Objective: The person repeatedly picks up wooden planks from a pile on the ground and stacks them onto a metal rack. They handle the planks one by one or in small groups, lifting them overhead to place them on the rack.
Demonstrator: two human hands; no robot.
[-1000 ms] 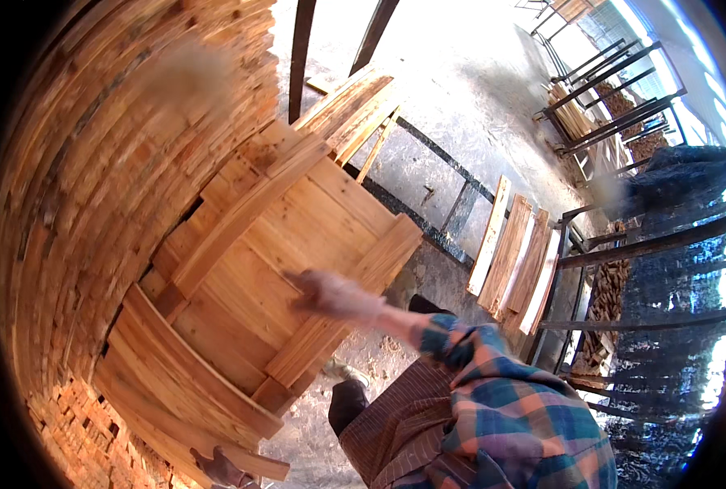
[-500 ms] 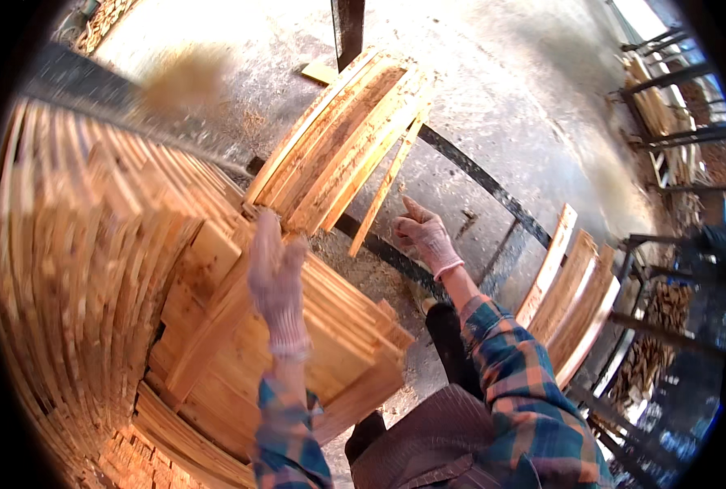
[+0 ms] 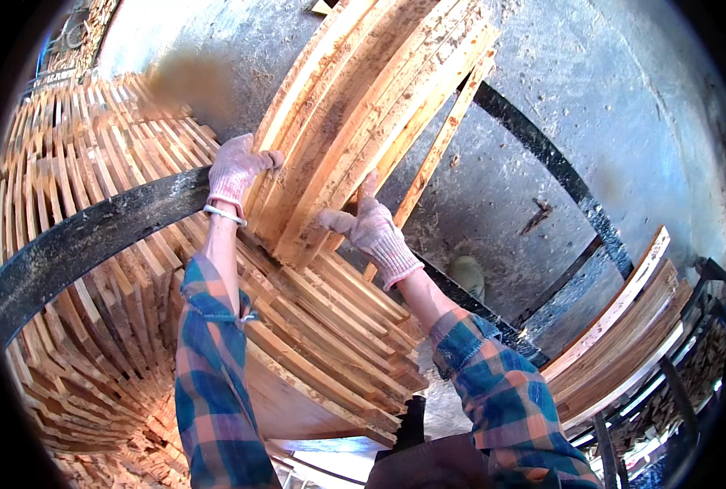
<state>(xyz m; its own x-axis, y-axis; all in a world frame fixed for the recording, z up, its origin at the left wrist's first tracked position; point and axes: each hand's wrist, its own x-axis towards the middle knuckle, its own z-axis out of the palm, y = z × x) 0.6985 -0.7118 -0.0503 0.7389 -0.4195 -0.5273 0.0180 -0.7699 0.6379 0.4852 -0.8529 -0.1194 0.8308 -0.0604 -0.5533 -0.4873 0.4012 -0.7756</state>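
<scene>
L hand [image 3: 240, 169] & R hand [image 3: 377, 235] moved fwd onto boards [image 3: 379, 114] since prev. frame.
Boards' near end by stacked planks [image 3: 322, 326]; R thumb & fingers apart at rt edge, L on lt edge, closure can't tell. Best: press sides evenly.

The long boards [image 3: 371, 114] are pale, yellowish wood with brown speckling and rough patches, one broad face among them duller and browner. They lie close side by side in a bundle, slanting from near ends left of the view's centre up and rightward, the leftmost running past the top edge.
</scene>
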